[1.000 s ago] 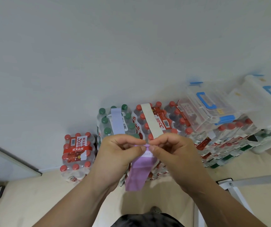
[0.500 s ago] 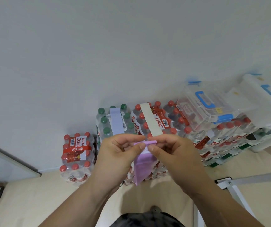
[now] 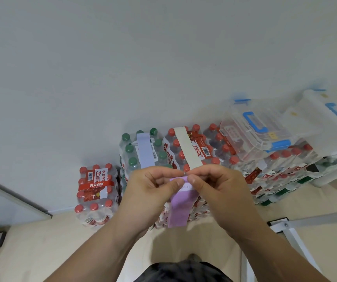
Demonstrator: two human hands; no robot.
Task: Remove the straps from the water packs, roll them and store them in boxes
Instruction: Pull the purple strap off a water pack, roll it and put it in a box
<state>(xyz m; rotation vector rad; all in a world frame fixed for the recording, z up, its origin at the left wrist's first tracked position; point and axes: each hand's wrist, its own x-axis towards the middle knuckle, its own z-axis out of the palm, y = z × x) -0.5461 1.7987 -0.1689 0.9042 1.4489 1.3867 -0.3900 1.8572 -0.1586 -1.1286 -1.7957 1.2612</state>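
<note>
Strap, purple (image 3: pixel 180 208), held up in air over floor, just in front of water packs (image 3: pixel 96 188). Left hand (image 3: pixel 149 192) and right hand (image 3: pixel 220 190) both pinch top end with thumb and fingers, likely to start tight roll. Rest hangs loose, free to wind up. Clear box (image 3: pixel 275 129) sits on packs at right, handy for roll.

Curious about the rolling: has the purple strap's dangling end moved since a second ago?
Yes: the end of the purple strap rose slightly against the water packs behind it.
</note>
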